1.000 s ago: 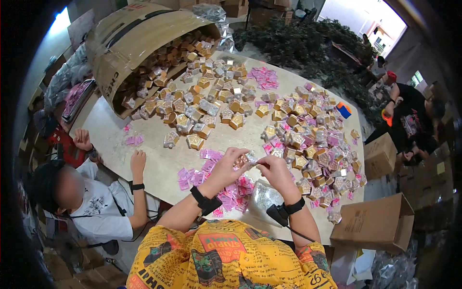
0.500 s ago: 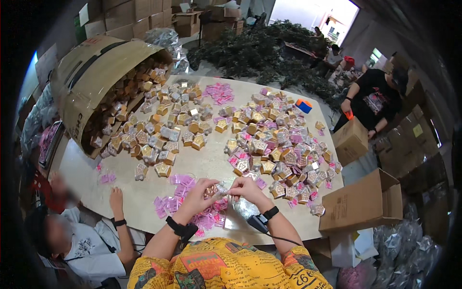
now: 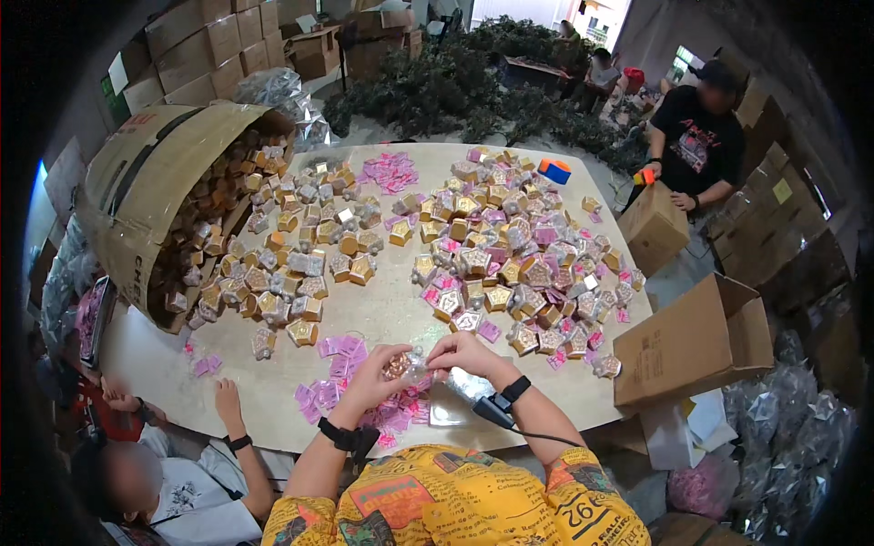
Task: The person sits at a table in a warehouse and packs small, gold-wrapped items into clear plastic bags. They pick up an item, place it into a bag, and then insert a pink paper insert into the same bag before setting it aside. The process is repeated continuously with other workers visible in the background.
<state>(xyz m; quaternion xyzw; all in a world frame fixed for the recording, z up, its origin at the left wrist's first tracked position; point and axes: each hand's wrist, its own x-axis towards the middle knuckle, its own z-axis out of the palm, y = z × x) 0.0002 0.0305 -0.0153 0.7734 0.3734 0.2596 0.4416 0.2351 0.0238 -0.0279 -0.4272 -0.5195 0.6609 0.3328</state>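
In my left hand (image 3: 371, 375) is a small gold-coloured trinket box (image 3: 396, 367) in a clear plastic bag. My right hand (image 3: 469, 355) pinches the gathered end of that bag (image 3: 418, 360), just to the right of the box. Pink tags (image 3: 339, 366) lie in a loose pile beside and under my left hand. A clear flat plastic packet (image 3: 455, 387) is on the table below my right hand. Beyond my hands, a heap of wrapped gold five-sided boxes (image 3: 496, 298) mixed with pink tags covers the right side, and a second heap (image 3: 300, 264) spreads at the left.
A big carton (image 3: 137, 182) lies on its side at the left, spilling gold boxes. An open carton (image 3: 669, 350) stands at the right edge. A blue-orange tape roll (image 3: 553, 171) sits far right. One person (image 3: 196, 491) sits at the left; another (image 3: 696, 146) handles a carton.
The whole view has shifted slightly. My hands keep hold of the bagged box and its end. The person at the right has straightened up beside the carton.
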